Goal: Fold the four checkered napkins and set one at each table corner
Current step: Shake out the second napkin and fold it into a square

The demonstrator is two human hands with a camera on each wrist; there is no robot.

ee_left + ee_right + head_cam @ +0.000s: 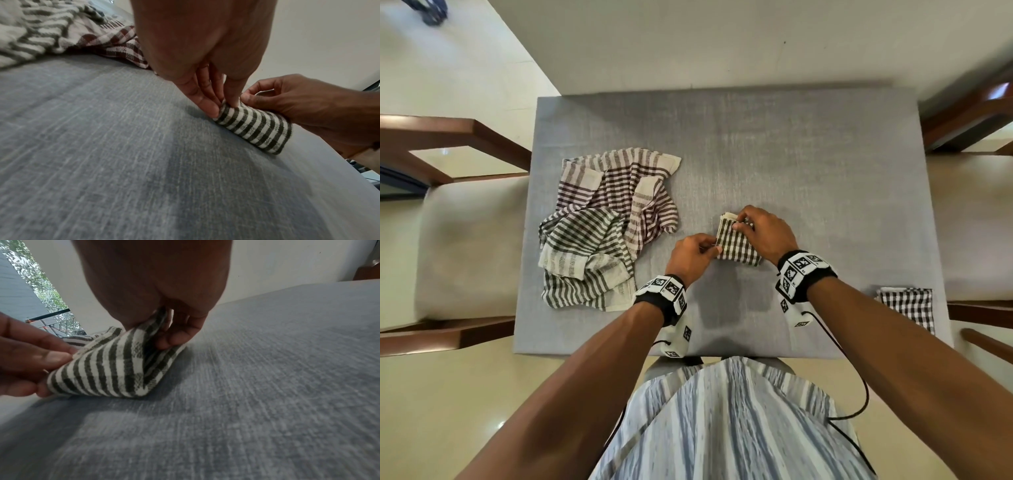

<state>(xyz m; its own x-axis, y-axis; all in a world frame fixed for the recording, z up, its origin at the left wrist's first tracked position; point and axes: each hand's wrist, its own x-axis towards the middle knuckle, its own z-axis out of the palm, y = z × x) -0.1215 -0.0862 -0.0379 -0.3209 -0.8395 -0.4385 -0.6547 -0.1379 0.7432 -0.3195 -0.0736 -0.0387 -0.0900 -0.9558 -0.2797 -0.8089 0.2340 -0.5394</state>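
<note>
A small folded dark-checked napkin [736, 243] [257, 128] [111, 368] lies near the middle of the grey table [808, 164]. My left hand [693, 255] [207, 104] pinches its near left corner. Over its far edge my right hand [760, 233] [164, 331] pinches the top layers, thumb and fingers curled. Another folded dark-checked napkin [909, 306] lies at the near right table corner. Two unfolded napkins sit in a heap on the left: a maroon-striped one [619, 192] [123, 43] and a grey-green striped one [582, 260] [35, 30] overlapping it.
Wooden chairs with pale cushions stand at the left [465, 240] and right [976, 222] table sides. A pale wall [722, 41] runs behind the far edge. Bare grey cloth stretches across the far half and the right of the table.
</note>
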